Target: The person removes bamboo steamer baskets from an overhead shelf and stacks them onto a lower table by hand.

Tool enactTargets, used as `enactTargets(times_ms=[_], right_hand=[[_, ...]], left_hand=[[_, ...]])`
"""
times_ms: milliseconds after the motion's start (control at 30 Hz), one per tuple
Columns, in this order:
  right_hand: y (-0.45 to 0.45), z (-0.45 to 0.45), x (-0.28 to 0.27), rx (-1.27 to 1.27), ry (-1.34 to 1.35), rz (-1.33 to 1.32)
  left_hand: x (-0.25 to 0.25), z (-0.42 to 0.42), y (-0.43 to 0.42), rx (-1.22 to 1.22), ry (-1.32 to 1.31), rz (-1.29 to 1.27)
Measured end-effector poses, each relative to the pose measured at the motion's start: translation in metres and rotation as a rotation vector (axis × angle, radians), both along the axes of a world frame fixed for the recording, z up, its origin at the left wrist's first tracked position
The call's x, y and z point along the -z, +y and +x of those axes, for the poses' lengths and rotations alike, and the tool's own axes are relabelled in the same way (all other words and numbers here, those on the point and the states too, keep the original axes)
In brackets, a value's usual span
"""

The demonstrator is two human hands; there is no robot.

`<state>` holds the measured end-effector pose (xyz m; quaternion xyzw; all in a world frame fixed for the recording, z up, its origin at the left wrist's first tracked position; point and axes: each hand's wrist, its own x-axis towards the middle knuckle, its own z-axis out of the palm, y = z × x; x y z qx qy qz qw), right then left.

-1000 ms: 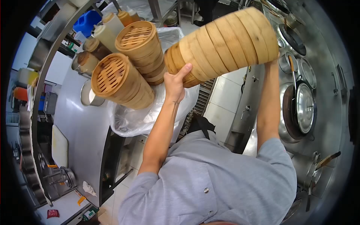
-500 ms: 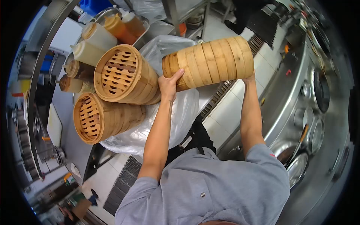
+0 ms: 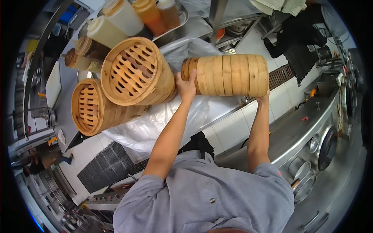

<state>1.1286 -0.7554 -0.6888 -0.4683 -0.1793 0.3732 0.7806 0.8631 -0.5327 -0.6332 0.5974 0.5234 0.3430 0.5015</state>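
Observation:
Between my two hands is a stack of bamboo steamers, lying nearly sideways in the head view. My left hand grips the stack's darker left end, thumb on the near side and the other fingers mostly hidden. At the opposite end my right hand supports it from beneath, its fingers largely out of sight behind the bamboo. Just left of my left hand stands a tall steamer stack with a slatted top. A second stack, also slatted on top, is beside it, farther left.
Clear plastic sheeting lies under the standing stacks. Several squeeze bottles crowd behind them. To the right runs a steel counter with pans. Another person's dark-clothed legs show at upper right, near a black floor mat.
The held stack has turned from tilted up at its right end to almost level, and sits slightly lower and farther right in view. The camera view has also shifted and turned.

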Motion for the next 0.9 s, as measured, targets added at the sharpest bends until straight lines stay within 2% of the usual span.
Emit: enactTargets(times_ms=[33,133,200,233,300,333,400,433,500,567,600,667,700,767,800,833,900], right_hand=[[0.000,-0.003,-0.012,-0.010,0.013,-0.043],[0.019,-0.010,-0.056,0.040,-0.243,-0.075],[0.035,-0.019,-0.099,-0.023,-0.506,-0.065],[0.043,-0.023,-0.118,-0.029,-0.508,-0.061],[0.059,-0.035,-0.153,-0.067,-0.632,-0.085],[0.069,-0.043,-0.163,-0.070,-0.639,-0.077],[0.089,-0.058,-0.178,-0.099,-0.799,-0.157],[0.098,-0.065,-0.183,-0.096,-0.802,-0.159],[0.122,-0.070,-0.191,-0.067,-0.930,-0.240],[0.137,-0.065,-0.189,-0.020,-0.854,-0.245],[0.140,-0.060,-0.188,-0.030,-0.854,-0.281],[0.148,-0.057,-0.191,-0.043,-0.746,-0.253],[0.147,-0.059,-0.190,-0.039,-0.745,-0.258],[0.140,-0.058,-0.194,-0.053,-0.711,-0.298],[0.136,-0.062,-0.188,-0.024,-0.617,-0.253],[0.130,-0.065,-0.181,-0.019,-0.611,-0.259],[0.127,-0.073,-0.179,0.035,-0.535,-0.110]], left_hand=[[0.002,0.003,0.001,-0.014,0.000,-0.007],[0.018,0.010,0.001,-0.146,0.052,-0.029],[0.028,0.008,-0.001,-0.212,0.084,0.047],[0.025,0.007,-0.002,-0.219,0.081,0.049],[0.020,0.001,-0.004,-0.118,0.224,-0.478],[0.024,-0.002,-0.008,-0.123,0.216,-0.472],[0.056,-0.011,-0.020,-0.161,-0.014,-0.425],[0.058,-0.016,-0.029,-0.157,-0.016,-0.426],[0.064,-0.026,-0.046,-0.093,-0.005,-0.095],[0.075,-0.053,-0.061,0.317,0.208,-0.306],[0.062,-0.059,-0.077,0.322,0.204,-0.295],[0.033,-0.061,-0.106,0.583,0.442,-0.054],[0.042,-0.062,-0.108,0.589,0.442,-0.055],[0.060,-0.049,-0.102,0.181,0.275,-0.027],[0.046,-0.050,-0.089,0.151,0.124,0.026],[0.046,-0.046,-0.084,0.158,0.129,0.022],[0.052,-0.031,-0.065,0.272,0.120,-0.037]])
